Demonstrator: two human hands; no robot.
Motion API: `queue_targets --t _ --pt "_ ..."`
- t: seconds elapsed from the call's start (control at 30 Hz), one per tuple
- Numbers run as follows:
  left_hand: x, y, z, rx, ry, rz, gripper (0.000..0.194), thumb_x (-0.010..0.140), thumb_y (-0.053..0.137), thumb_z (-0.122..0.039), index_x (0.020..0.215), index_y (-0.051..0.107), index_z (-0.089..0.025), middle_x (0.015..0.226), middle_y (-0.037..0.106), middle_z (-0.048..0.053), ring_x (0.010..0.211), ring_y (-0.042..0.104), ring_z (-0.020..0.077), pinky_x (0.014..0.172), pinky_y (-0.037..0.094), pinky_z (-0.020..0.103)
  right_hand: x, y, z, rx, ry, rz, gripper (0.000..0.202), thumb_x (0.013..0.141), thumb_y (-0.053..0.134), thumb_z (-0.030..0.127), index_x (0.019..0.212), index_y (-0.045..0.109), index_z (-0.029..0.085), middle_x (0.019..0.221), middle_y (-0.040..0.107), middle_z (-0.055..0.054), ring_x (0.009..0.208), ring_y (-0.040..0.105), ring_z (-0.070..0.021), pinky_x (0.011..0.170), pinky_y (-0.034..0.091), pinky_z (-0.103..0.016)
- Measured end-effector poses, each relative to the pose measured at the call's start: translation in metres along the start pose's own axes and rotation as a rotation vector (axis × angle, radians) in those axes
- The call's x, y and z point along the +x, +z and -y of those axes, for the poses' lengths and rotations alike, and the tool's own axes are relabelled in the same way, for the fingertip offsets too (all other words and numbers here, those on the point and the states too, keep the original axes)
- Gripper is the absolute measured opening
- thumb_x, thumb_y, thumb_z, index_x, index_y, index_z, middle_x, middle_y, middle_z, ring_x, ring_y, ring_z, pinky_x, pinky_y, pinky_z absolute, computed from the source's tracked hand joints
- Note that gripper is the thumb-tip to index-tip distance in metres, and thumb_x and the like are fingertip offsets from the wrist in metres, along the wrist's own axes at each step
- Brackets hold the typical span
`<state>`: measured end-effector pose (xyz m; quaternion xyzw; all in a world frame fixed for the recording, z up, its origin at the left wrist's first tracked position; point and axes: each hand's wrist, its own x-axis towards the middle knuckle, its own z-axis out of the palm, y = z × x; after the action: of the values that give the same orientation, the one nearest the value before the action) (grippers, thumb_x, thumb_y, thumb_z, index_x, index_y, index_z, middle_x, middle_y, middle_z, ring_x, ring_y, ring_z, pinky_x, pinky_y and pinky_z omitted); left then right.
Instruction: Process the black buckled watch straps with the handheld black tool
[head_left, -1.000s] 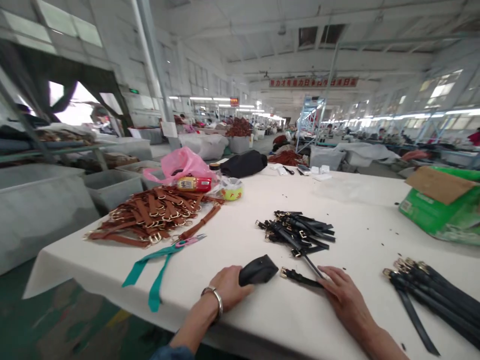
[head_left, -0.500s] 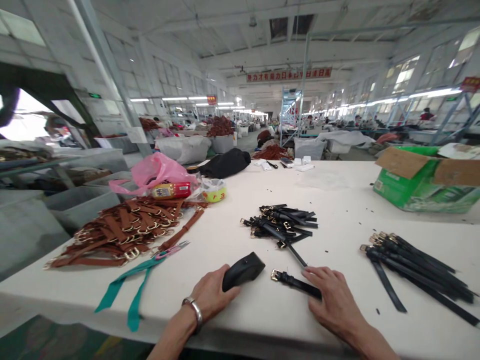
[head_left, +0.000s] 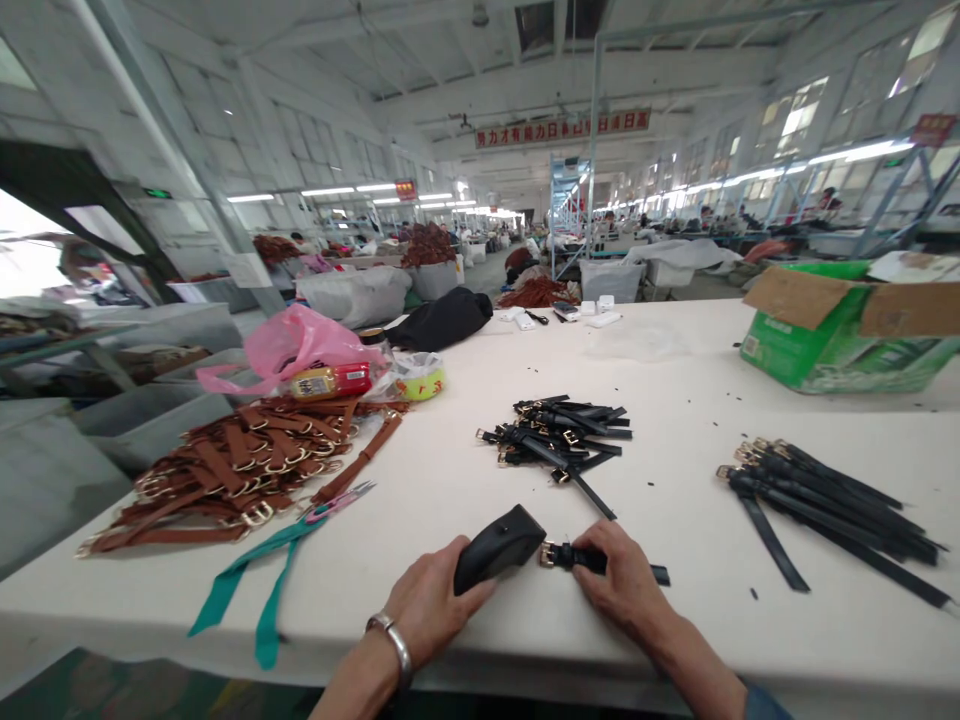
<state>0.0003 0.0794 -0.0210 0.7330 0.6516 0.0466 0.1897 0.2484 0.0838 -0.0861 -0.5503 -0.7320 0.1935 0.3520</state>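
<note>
Left hand (head_left: 426,603) grips your black handheld device (head_left: 491,553), broad end beside the buckle (head_left: 547,554). Your right hand (head_left: 626,583) pinches the black strap (head_left: 661,575) behind that buckle, presumably steadying it on the desk (head_left: 450,450) while leaving the metal exposed.

Around the white table (head_left: 450,480): plain brown straps (head_left: 240,460) left, black straps (head_left: 562,435) centre, green-and-brown box (head_left: 832,340) right.

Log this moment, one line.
left grip: black device | right grip: strap, buckle toward device | beyond: black pile | left: scissors, brown pile
</note>
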Motion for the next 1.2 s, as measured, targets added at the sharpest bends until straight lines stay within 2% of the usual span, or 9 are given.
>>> queue_targets --t 0.1,0.2,0.4,0.6,0.87,1.07,1.2 --pt "-0.010 -0.001 -0.017 0.028 0.035 0.044 0.035 0.069 0.048 -0.051 0.093 0.052 -0.025 0.079 0.063 0.002 0.073 0.058 0.0191 0.059 0.037 0.024 -0.002 -0.004 0.004 0.038 -0.009 0.052 0.017 0.060 0.053 0.012 0.074 0.059 0.020 0.073 0.055 -0.001 0.072 0.050 -0.0168 0.066 0.039 -0.028" --pt "-0.016 0.002 -0.025 0.063 0.014 0.069 0.034 0.069 0.048 -0.049 0.093 0.052 -0.025 0.080 0.063 0.003 0.074 0.058 0.0200 0.059 0.037 0.025 -0.003 -0.008 0.006 0.062 -0.010 0.086 0.018 0.059 0.053 0.010 0.073 0.059 0.020 0.073 0.055 -0.001 0.072 0.050 -0.0168 0.066 0.039 -0.028" --pt "-0.016 0.008 -0.018 0.024 -0.017 0.121 0.031 0.071 0.046 -0.047 0.091 0.052 -0.024 0.081 0.064 0.003 0.075 0.058 0.0193 0.058 0.038 0.024 -0.006 -0.010 0.006 0.082 -0.034 0.084 0.021 0.058 0.050 0.008 0.073 0.057 0.020 0.076 0.055 -0.001 0.075 0.051 -0.0169 0.068 0.041 -0.029" --pt "-0.016 0.009 -0.016 0.027 0.003 0.116 0.034 0.071 0.045 -0.049 0.092 0.053 -0.023 0.083 0.064 0.003 0.078 0.058 0.0197 0.059 0.039 0.024 -0.012 -0.012 0.004 0.083 -0.066 0.071 0.021 0.058 0.049 0.009 0.076 0.054 0.019 0.103 0.052 -0.006 0.095 0.051 -0.0196 0.083 0.040 -0.031" --pt "-0.016 0.015 -0.013 0.014 -0.002 0.094 0.034 0.070 0.046 -0.050 0.090 0.053 -0.023 0.081 0.063 0.004 0.076 0.058 0.0201 0.059 0.038 0.025 -0.020 -0.015 -0.003 -0.004 -0.073 0.059 0.020 0.061 0.049 0.011 0.079 0.053 0.019 0.110 0.049 -0.008 0.102 0.048 -0.0217 0.089 0.038 -0.035" --pt "-0.017 0.016 -0.013 0.002 -0.010 0.082 0.033 0.069 0.047 -0.049 0.090 0.053 -0.024 0.081 0.064 0.003 0.076 0.058 0.0197 0.061 0.039 0.026 -0.022 -0.010 -0.006 0.014 -0.093 0.042 0.034 0.064 0.047 0.010 0.094 0.058 0.021 0.109 0.052 -0.007 0.103 0.048 -0.0213 0.090 0.039 -0.036" --pt "-0.016 0.017 -0.012 -0.015 0.009 0.084 0.032 0.070 0.047 -0.048 0.088 0.053 -0.023 0.079 0.063 0.003 0.073 0.057 0.0186 0.058 0.038 0.024 -0.017 -0.003 -0.003 -0.027 -0.070 0.031 0.024 0.068 0.053 0.016 0.089 0.063 0.022 0.102 0.056 -0.007 0.096 0.051 -0.0225 0.084 0.042 -0.038"
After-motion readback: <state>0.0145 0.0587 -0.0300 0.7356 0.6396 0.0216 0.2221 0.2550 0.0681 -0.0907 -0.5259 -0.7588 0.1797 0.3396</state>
